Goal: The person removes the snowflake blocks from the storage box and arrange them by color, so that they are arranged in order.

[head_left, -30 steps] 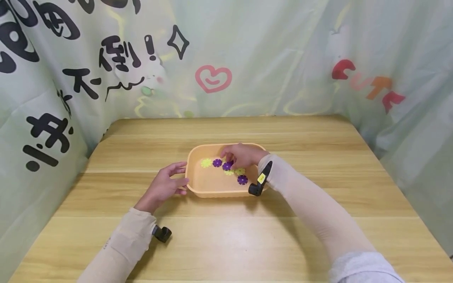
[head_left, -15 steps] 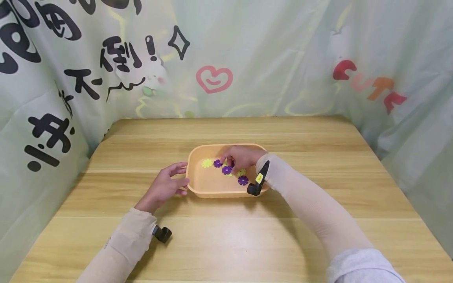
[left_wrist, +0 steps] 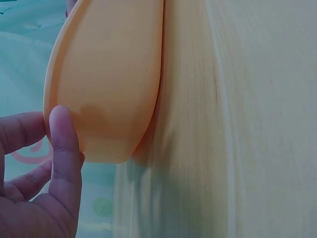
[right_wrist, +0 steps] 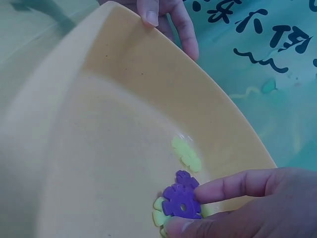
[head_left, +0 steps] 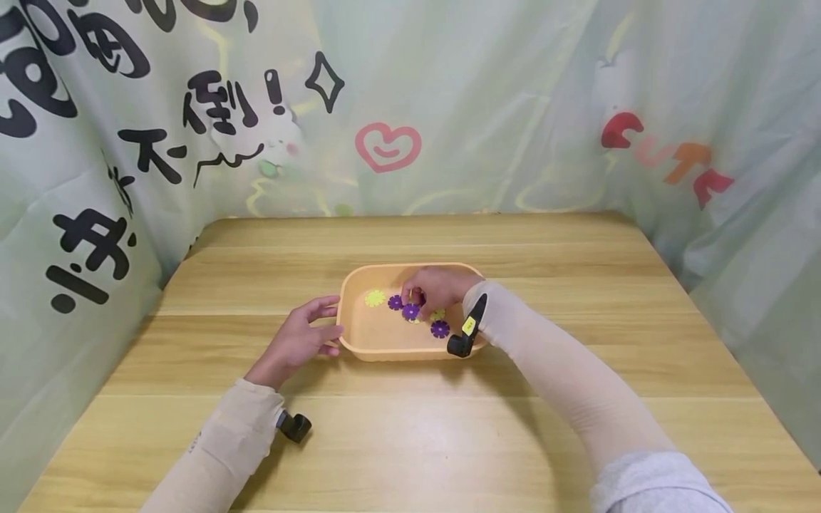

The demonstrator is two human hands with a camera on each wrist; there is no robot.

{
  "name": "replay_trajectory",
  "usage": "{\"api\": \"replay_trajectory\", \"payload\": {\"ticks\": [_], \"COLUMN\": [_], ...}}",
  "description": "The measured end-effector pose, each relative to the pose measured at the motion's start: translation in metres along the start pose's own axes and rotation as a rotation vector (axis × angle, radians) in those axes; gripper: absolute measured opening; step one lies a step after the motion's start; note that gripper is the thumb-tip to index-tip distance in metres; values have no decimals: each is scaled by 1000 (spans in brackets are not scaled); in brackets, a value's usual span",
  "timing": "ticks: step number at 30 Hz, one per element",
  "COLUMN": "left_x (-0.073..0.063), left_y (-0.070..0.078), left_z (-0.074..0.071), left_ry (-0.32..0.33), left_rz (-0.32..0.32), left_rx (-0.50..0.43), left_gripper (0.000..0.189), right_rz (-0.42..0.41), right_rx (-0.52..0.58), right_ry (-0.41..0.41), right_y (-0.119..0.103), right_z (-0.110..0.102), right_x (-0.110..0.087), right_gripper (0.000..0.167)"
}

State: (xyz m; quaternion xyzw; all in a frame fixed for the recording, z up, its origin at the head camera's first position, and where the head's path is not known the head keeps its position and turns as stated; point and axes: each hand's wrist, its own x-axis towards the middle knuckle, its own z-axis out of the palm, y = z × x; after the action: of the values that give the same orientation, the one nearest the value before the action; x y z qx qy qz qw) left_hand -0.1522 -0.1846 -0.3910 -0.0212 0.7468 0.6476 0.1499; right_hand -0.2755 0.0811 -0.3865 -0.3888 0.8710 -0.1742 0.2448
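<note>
A shallow orange plastic tray [head_left: 385, 342] sits on the table. At its left end my left hand [head_left: 295, 338] grips the rim, thumb [left_wrist: 63, 131] inside the wall and fingers outside. Reaching in from the right, my right hand [head_left: 441, 286] pinches a purple flower-shaped plastic disc [right_wrist: 179, 202] between thumb and index finger. Under and beside that disc, other discs overlap it in the right wrist view, one yellow [right_wrist: 159, 216] and one purple [right_wrist: 183, 177]. A separate yellow disc [head_left: 375, 298] lies to the left, and a purple disc [head_left: 440, 329] nearer the front wall.
The wooden table [head_left: 410, 427] extends around the tray. A printed curtain [head_left: 487, 107] hangs behind it and along both sides. A black wrist camera [head_left: 462, 345] on the right arm overhangs the tray's right end; another camera [head_left: 295, 425] is on the left wrist.
My right hand and the pinched purple disc have shifted slightly toward the tray's front, covering part of the yellow disc beneath. The left hand keeps its place on the rim.
</note>
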Motion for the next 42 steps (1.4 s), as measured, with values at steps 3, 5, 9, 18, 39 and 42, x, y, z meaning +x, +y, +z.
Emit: {"api": "replay_trajectory", "payload": {"ticks": [3, 5, 9, 18, 39, 42], "left_x": [0, 0, 0, 0, 0, -1], "left_y": [-1, -1, -1, 0, 5, 5], "left_z": [0, 1, 1, 2, 4, 5], "left_ry": [-2, -3, -5, -1, 30, 39], "left_rz": [0, 4, 8, 1, 2, -1], "left_rx": [-1, 0, -1, 2, -1, 8], "left_gripper": [63, 62, 62, 62, 61, 61], "right_rz": [-6, -7, -3, -11, -29, -20], "right_rx": [6, 10, 14, 33, 63, 77], "right_ry": [2, 0, -12, -39, 64, 75], "right_y": [0, 0, 0, 0, 1, 1], "right_z": [0, 1, 0, -1, -26, -29], "right_x": [-1, -1, -2, -4, -27, -32], "right_gripper": [30, 29, 28, 18, 33, 32]}}
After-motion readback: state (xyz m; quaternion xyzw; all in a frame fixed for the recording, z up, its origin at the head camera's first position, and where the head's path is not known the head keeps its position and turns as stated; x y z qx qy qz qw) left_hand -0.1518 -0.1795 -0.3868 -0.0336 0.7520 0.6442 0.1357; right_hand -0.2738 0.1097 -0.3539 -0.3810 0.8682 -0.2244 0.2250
